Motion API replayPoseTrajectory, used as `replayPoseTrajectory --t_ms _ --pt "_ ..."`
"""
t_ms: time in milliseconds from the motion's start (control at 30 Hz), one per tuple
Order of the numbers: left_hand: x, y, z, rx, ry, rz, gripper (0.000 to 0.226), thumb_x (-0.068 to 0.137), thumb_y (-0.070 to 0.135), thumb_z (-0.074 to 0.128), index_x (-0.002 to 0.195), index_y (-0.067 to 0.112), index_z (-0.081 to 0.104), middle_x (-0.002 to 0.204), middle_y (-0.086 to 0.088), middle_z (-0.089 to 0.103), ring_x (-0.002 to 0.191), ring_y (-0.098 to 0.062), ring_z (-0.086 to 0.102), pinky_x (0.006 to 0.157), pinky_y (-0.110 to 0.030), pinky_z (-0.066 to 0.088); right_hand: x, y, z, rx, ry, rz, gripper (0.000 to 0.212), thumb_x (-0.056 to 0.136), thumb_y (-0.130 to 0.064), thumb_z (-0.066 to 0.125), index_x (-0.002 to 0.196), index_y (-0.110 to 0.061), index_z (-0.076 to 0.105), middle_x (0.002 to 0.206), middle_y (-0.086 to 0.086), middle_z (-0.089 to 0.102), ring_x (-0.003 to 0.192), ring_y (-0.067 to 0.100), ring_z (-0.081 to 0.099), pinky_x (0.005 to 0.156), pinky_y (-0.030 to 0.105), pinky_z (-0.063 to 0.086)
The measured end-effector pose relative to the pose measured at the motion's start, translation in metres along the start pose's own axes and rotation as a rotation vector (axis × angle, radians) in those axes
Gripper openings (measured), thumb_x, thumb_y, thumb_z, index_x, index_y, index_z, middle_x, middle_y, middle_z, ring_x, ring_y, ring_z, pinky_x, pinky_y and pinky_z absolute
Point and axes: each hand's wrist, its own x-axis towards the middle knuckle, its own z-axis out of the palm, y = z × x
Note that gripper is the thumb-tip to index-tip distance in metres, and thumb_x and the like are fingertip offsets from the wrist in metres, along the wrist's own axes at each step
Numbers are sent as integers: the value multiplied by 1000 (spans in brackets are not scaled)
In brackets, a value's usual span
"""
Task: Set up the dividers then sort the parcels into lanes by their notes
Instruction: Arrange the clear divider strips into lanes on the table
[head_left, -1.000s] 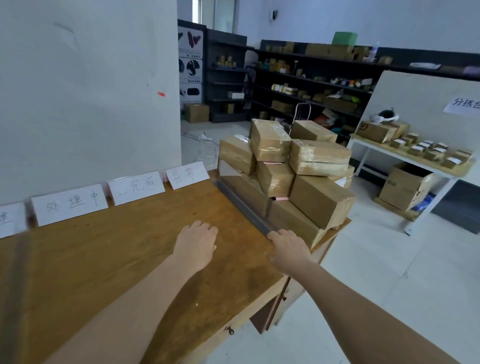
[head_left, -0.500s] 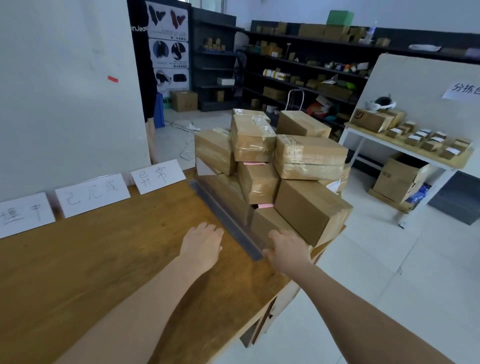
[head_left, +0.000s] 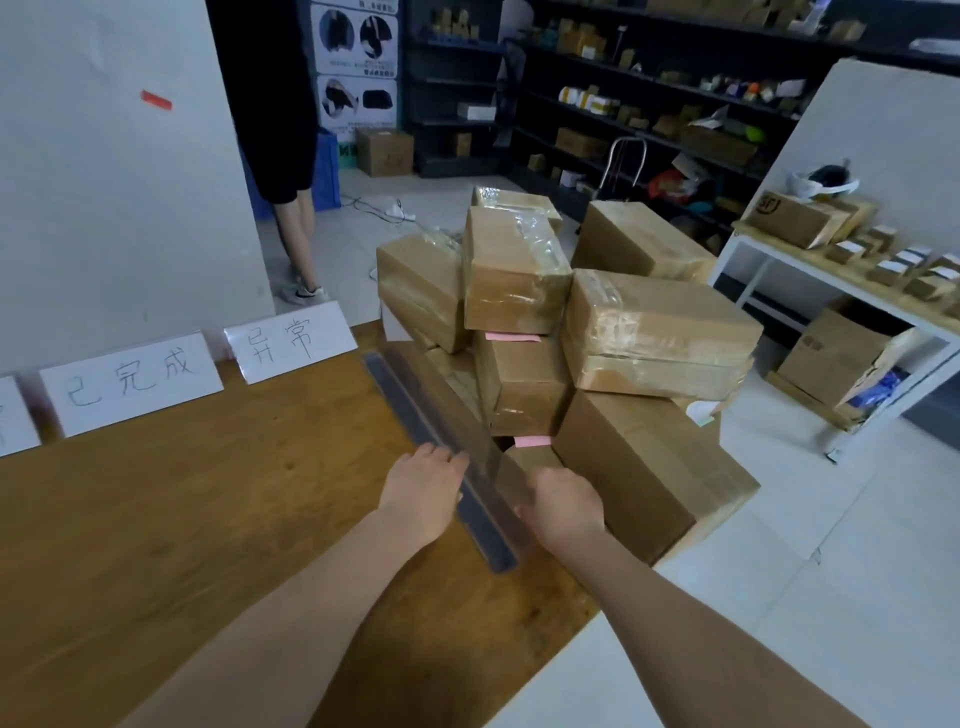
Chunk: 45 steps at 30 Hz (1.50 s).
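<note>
Left hand (head_left: 423, 486) lies with its fingers bent down onto the left edge of a long dark divider (head_left: 410, 410). Whether they grip it or only touch it cannot be told. Right hand (head_left: 563, 506) is curled round the divider's right edge, just beside the parcels (head_left: 519, 275).

The divider lies flat on the wooden table (head_left: 208, 519), running from near to far along the left side of the parcel pile. It is not standing up, and no lane is marked off on the table yet.

All the brown, taped parcels sit stacked in one heap at the table's right end. Pink notes (head_left: 511, 338) poke out between some of them. White cards (head_left: 130, 382) with handwritten labels stand along the far edge of the table, to the left of the heap.

By the look of it, the work is at its very start. The first divider is only now being taken in hand. Placing the dividers and sorting every parcel by its note both remain.
</note>
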Motion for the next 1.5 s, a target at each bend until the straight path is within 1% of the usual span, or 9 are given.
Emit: replayPoseTrajectory --t_ms 233,500,700,867,1000,1100,1233,1400,1500 --pt "22 12 11 46 22 35 74 98 16 53 156 28 9 164 -7 3 151 -26 7 121 -43 21 11 11 -4 18 -38 -153 25 99 -31 50 89 -16 67 86 4 68 83 21 67 74 36 57" --pt "18 20 3 96 102 23 56 95 9 54 148 19 37 160 -7 25 148 -23 22 117 -37 26 11 21 -2 27 -64 -258 28 97 -41 50 79 -22 60 75 -1 62 71 16 63 68 37 58" --pt "7 19 4 117 133 -18 37 94 23 57 131 21 52 138 -4 51 131 -22 43 106 -34 40 9 19 -5 118 -100 -228 52 95 -64 35 77 -22 60 70 -3 59 66 15 59 64 35 52" --pt "-6 5 -2 237 71 45 30 92 33 58 119 22 63 118 0 64 113 -24 52 99 -39 38 12 19 -2 47 -35 -208 27 93 -45 58 88 -19 63 87 3 67 83 21 65 73 39 57" --pt "-17 -1 -3 313 52 161 18 79 41 74 87 25 73 87 4 68 87 -19 63 80 -35 50 15 18 0 54 -7 -183 25 96 -37 52 96 -17 68 92 4 68 87 22 67 76 41 58" --pt "-24 8 -3 312 26 244 23 94 33 57 102 17 71 102 -3 64 97 -25 59 82 -38 47 15 16 1 23 31 -220 29 99 -36 45 95 -17 68 90 4 67 84 21 67 74 40 58" --pt "-36 20 -6 341 -138 78 37 103 35 37 119 13 63 121 -7 57 114 -29 52 88 -39 39 15 19 1 14 69 -237 26 98 -35 47 100 -18 67 94 3 70 87 21 68 75 38 58" --pt "-63 0 6 224 -211 -186 36 100 43 44 118 15 58 117 -6 61 106 -28 60 76 -36 43 7 23 6 45 110 -291 29 99 -31 48 127 -25 47 97 1 69 86 21 68 69 36 57" --pt "-85 -23 4 199 -224 -345 29 98 32 50 122 17 54 119 -5 62 110 -27 60 86 -36 44 3 21 7 46 131 -299 31 99 -32 47 129 -24 44 97 2 69 87 22 69 70 36 57"
